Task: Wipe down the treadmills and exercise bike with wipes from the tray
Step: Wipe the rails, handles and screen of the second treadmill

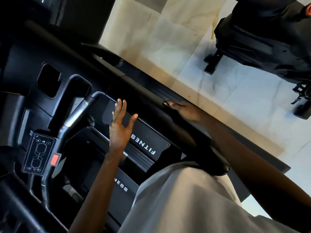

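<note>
I look down, with the view tilted, at a black treadmill (148, 145) with white "FITNESS" lettering on its deck. My left hand (120, 125) hovers open above the deck, fingers straight and spread, holding nothing. My right hand (182, 109) lies with straight fingers on the treadmill's black side handrail (151, 91). The console (38, 153) with a control panel and a red button sits at the lower left, beside a silver grip bar (79, 111). No wipe or tray is in view.
Pale tiled floor (168, 39) runs along the treadmill's right side. A second black exercise machine (262, 41) stands on it at the upper right. My grey shirt (185, 199) fills the lower middle.
</note>
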The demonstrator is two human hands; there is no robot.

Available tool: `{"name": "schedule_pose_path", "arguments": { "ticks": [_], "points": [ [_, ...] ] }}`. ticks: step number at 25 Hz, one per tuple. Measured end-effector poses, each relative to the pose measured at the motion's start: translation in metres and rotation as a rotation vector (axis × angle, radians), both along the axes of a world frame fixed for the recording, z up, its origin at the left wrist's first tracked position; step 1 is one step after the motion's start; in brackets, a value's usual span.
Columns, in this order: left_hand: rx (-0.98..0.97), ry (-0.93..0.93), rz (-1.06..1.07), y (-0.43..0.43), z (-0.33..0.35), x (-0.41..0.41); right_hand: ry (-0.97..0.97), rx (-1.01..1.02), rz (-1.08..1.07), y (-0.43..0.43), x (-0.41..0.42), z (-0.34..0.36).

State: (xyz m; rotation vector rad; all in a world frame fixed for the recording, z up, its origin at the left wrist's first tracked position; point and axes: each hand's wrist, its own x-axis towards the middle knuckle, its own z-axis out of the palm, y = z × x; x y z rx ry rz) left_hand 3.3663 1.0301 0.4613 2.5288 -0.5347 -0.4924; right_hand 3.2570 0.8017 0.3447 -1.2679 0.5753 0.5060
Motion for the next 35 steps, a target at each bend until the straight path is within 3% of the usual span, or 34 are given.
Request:
{"name": "schedule_pose_path", "arguments": {
  "ticks": [5, 11, 15, 19, 23, 25, 27, 31, 33, 35],
  "points": [
    [-0.002, -0.003, 0.004, 0.000, -0.001, 0.000, -0.220, -0.021, 0.112, 0.023, 0.062, 0.015],
    [0.018, -0.016, -0.037, 0.004, 0.001, 0.004, -0.212, -0.126, 0.155, 0.019, 0.066, 0.020],
    [0.109, -0.135, -0.150, 0.014, -0.001, 0.016, -0.438, -0.346, 0.277, 0.033, 0.057, 0.042],
    [0.181, -0.187, -0.047, 0.032, -0.004, 0.064, -0.431, -0.501, 0.349, 0.038, 0.086, 0.058],
    [0.222, -0.261, -0.038, 0.047, -0.004, 0.105, -0.643, -0.809, 0.501, 0.071, 0.078, 0.075],
    [0.236, -0.273, -0.028, 0.049, -0.003, 0.119, -0.629, -0.862, 0.508, 0.076, 0.082, 0.076],
    [0.212, -0.246, 0.005, 0.047, -0.002, 0.133, -0.478, -0.735, 0.431, 0.067, 0.101, 0.074],
    [0.101, -0.180, 0.142, 0.044, 0.003, 0.142, -0.151, -0.175, 0.306, 0.034, 0.132, 0.048],
    [0.083, -0.137, 0.193, 0.043, 0.005, 0.144, -0.077, -0.036, 0.253, 0.029, 0.146, 0.038],
    [0.078, -0.139, 0.199, 0.043, 0.005, 0.145, -0.040, -0.020, 0.231, 0.032, 0.160, 0.037]
  ]
}}
